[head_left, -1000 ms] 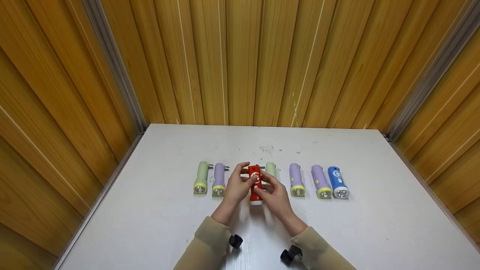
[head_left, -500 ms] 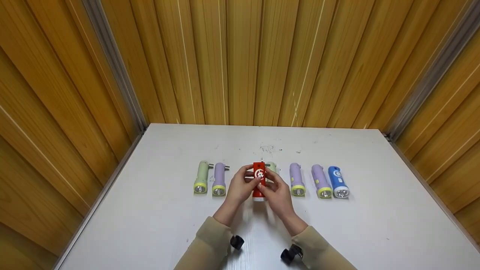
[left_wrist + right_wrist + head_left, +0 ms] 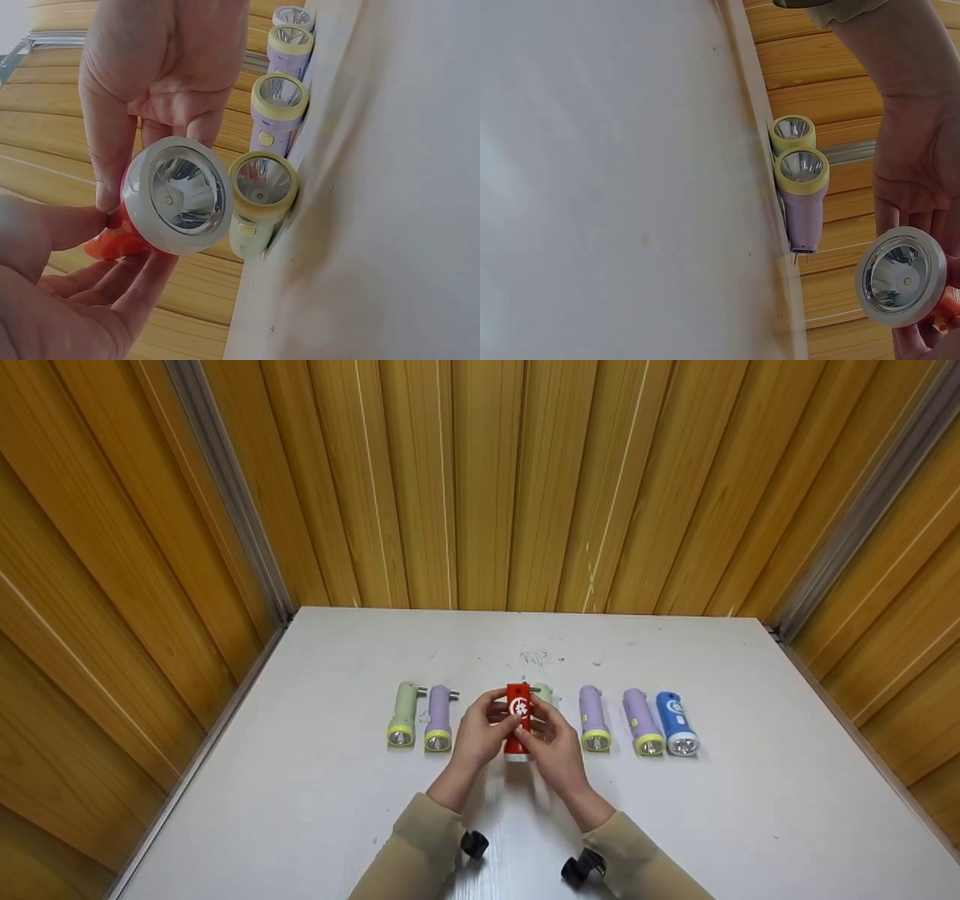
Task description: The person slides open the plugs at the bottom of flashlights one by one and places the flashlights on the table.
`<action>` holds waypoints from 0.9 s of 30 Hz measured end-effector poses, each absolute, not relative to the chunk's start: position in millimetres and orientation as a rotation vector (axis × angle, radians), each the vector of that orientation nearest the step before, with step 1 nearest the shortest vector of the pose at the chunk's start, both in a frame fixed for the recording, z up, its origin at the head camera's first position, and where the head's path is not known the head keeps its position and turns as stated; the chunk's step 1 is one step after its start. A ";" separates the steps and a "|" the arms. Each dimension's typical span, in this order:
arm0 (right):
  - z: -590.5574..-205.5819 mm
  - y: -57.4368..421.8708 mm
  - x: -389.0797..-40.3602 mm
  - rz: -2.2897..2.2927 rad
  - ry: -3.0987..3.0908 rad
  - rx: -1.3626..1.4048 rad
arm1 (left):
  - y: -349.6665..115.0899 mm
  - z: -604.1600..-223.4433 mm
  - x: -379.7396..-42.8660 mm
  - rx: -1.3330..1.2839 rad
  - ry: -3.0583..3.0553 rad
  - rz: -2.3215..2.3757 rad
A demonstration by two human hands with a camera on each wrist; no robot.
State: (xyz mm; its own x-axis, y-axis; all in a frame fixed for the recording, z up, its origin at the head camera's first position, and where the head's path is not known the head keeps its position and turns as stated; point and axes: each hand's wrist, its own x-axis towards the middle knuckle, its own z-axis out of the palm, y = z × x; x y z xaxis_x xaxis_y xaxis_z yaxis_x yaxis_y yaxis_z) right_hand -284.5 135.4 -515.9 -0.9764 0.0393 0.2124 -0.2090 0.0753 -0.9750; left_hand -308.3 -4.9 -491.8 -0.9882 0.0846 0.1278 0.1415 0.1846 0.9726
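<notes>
Both hands hold a red flashlight (image 3: 519, 707) with a white head and a white printed emblem, above the table near its middle. My left hand (image 3: 481, 731) grips its left side and my right hand (image 3: 556, 744) its right side, with both thumbs on the front face. In the left wrist view, the clear lens (image 3: 189, 196) faces the camera. Metal prongs (image 3: 535, 690) stick out by its top right. Partly hidden behind the right hand lies a light green flashlight (image 3: 544, 694); its yellow-rimmed head (image 3: 262, 187) shows in the left wrist view.
On the white table (image 3: 300, 780), a green flashlight (image 3: 404, 712) and a purple one (image 3: 439, 716) lie to the left. Two purple flashlights (image 3: 594, 716) (image 3: 641, 720) and a blue one (image 3: 676, 724) lie to the right. Wood-patterned walls (image 3: 480, 487) stand around.
Over the last second the red flashlight has shifted slightly right and away from me, and the fingers have settled more evenly on both sides. Little differs from half a second ago.
</notes>
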 end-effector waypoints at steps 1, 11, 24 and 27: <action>-515.7 135.4 -284.7 2.008 -2.168 0.162 | -5.0 -491.7 -308.7 -0.224 -2.382 -1.966; -516.7 136.4 -285.9 1.985 -2.181 0.182 | -7.5 -489.1 -308.5 -0.179 -2.388 -1.979; -513.2 136.2 -282.8 2.022 -2.190 0.234 | -16.4 -486.7 -313.7 -0.140 -2.312 -2.040; -512.7 135.5 -282.4 2.037 -2.191 0.238 | -17.9 -486.7 -314.3 -0.132 -2.299 -2.052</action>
State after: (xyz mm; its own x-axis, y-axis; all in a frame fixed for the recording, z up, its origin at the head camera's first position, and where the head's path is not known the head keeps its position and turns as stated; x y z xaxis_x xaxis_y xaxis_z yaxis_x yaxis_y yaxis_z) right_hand -282.4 135.5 -512.7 -0.9777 -0.0206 0.2092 -0.2102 0.0705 -0.9751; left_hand -314.3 -17.9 -486.7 -0.9947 0.0256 0.0995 0.1018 0.1116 0.9885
